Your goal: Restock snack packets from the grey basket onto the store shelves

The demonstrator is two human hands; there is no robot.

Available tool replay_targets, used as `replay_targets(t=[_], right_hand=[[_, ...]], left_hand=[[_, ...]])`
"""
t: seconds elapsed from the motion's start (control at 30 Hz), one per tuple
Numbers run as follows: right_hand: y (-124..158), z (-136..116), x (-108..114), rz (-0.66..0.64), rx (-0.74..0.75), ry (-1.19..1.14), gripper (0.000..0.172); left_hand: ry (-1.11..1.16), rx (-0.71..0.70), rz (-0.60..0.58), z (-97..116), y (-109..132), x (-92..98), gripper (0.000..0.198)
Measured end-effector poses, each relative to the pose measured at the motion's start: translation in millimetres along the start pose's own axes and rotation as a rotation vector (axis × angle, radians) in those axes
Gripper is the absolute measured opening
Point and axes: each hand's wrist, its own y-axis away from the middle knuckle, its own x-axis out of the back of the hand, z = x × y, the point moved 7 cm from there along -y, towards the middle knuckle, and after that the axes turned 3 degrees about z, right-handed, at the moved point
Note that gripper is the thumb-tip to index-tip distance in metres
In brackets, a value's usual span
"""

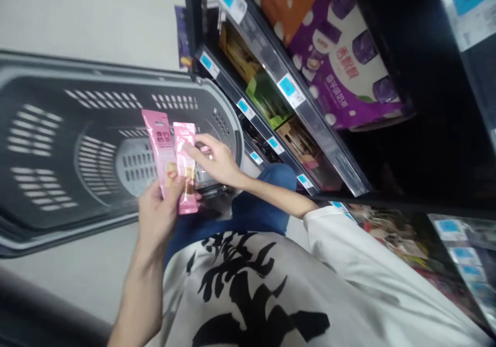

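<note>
Fingers (175, 184) tight around two pink packets (163, 140) in left hand (157, 215); right hand (217, 163) apparently half-curled against one.

Dim, motion-blurred, tilted; dark shelves (387, 145).

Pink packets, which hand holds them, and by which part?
Left hand grips both slim pink plastic packets by their lower ends; right hand touches one near its top.
</note>
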Motion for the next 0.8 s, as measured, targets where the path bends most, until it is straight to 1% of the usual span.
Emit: replay_targets(t=[0.03, 0.07, 0.1, 0.13, 0.2, 0.23, 0.27, 0.3, 0.33, 0.4, 0.47, 0.5, 0.53, 0.57, 0.63, 0.7, 0.77, 0.8], right_hand=[[18.0, -7.0, 14.5, 0.043, 0.115, 0.148, 0.033], [36.9, -14.3, 25.7, 0.033, 0.227, 0.288, 0.038], [55.9, -20.6, 32.3, -0.040, 0.335, 0.421, 0.036], [75.9, -25.1, 32.8, -0.194, 0.448, 0.538, 0.035], [116.2, -24.4, 28.9, -0.573, 0.599, 0.730, 0.042], [134.0, -22.9, 28.4, -0.721, 0.649, 0.798, 0.042], [147.7, -21.6, 29.0, -0.819, 0.678, 0.855, 0.040], [157.1, -21.1, 30.5, -0.867, 0.694, 0.901, 0.036], [162.7, -20.6, 32.9, -0.880, 0.695, 0.938, 0.032], [166.9, -16.7, 42.0, -0.867, 0.679, 0.982, 0.031], [165.6, -7.6, 60.9, -0.816, 0.668, 0.984, 0.032], [162.8, -0.4, 75.5, -0.760, 0.650, 0.980, 0.033], [158.7, 9.0, 93.7, -0.679, 0.613, 0.981, 0.034], [153.2, 20.4, 116.3, -0.556, 0.543, 0.990, 0.036], [145.4, 48.5, 169.7, -0.265, 0.325, 1.021, 0.039], [149.3, 77.1, 221.7, 0.001, 0.089, 1.065, 0.039], [161.9, 101.3, 262.6, 0.203, -0.150, 1.078, 0.035], [169.1, 110.4, 276.8, 0.266, -0.249, 1.081, 0.034]], left_hand=[[0.055, 0.082, -0.018, -13.2, 15.1, 0.3, 0.045], [0.090, 0.163, -0.058, -25.9, 30.4, -1.8, 0.045], [0.100, 0.234, -0.116, -37.3, 45.1, -5.8, 0.045], [0.085, 0.289, -0.188, -46.9, 58.8, -11.4, 0.044], [0.011, 0.338, -0.374, -59.8, 82.0, -28.0, 0.042], [-0.029, 0.331, -0.481, -62.8, 91.5, -38.6, 0.041], [-0.065, 0.302, -0.580, -63.6, 99.4, -49.5, 0.041], [-0.097, 0.260, -0.658, -62.8, 105.4, -59.9, 0.040], [-0.123, 0.214, -0.713, -61.1, 109.6, -69.3, 0.041], [-0.146, 0.152, -0.776, -57.8, 114.3, -84.7, 0.042], [-0.100, 0.162, -0.833, -55.7, 117.2, -95.4, 0.045], [-0.055, 0.178, -0.864, -54.0, 118.2, -98.5, 0.047], [-0.004, 0.185, -0.885, -51.1, 118.0, -99.6, 0.049], [0.034, 0.175, -0.886, -47.3, 116.0, -98.2, 0.051], [0.039, 0.111, -0.828, -38.7, 106.7, -88.6, 0.052], [-0.015, 0.044, -0.727, -32.6, 94.0, -72.9, 0.050], [-0.060, 0.015, -0.632, -31.2, 82.2, -55.9, 0.049], [-0.073, 0.010, -0.597, -32.3, 77.3, -48.1, 0.049]])
